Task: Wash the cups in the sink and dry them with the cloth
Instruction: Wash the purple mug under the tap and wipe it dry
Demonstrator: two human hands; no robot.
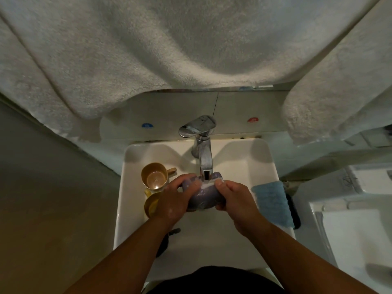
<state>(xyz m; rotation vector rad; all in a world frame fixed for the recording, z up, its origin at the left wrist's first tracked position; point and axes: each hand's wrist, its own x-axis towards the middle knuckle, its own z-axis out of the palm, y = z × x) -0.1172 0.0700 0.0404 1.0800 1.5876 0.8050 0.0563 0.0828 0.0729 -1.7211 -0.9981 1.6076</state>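
Note:
A purple cup [202, 197] is held on its side under the spout of the chrome tap [202, 149], with water and foam running over it. My left hand [175, 197] grips its left end and my right hand [232, 198] grips its right side. A brown cup [154, 177] with a handle stands upright in the white sink [244, 158] at the left. A yellow-brown cup [151, 205] lies just below it, partly hidden by my left hand. A light blue cloth [272, 203] is draped over the sink's right rim.
Large white towels [169, 45] hang above and hide the top of the view; another towel [331, 102] hangs at the right. A dark object [169, 234] lies in the sink under my left forearm. A white counter [350, 240] is at the right.

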